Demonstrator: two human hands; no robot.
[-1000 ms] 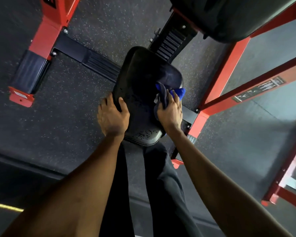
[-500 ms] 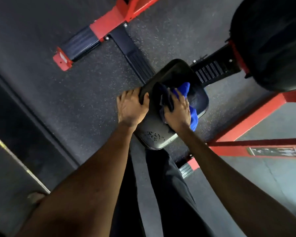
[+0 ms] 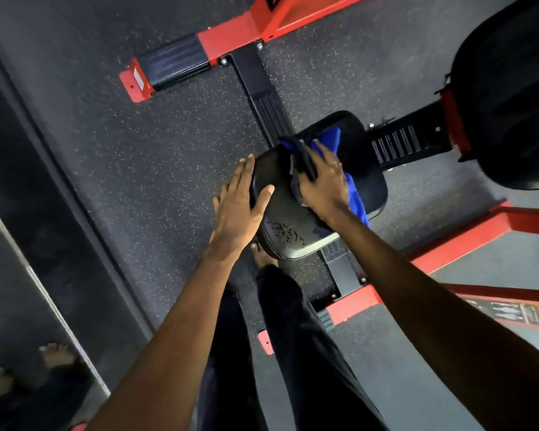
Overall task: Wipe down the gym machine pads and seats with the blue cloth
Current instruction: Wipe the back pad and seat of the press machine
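Where the seat (image 3: 293, 225) lies between the two hands, we record the left hand (image 3: 240, 206) flat and wide along its left edge, fingers straight, thumb resting on the top surface. We find the right hand (image 3: 324, 185) on the seat's middle, fingers curled over the bunched cloth (image 3: 332, 136), holding it against the surface. Blue folds show beyond the fingertips and beside the wrist. Scuff marks sit on the seat between the wrists. Ahead of the right hand stands a dark pad (image 3: 511, 88); ahead of the left, the red frame (image 3: 231, 42) on speckled floor (image 3: 122, 150).
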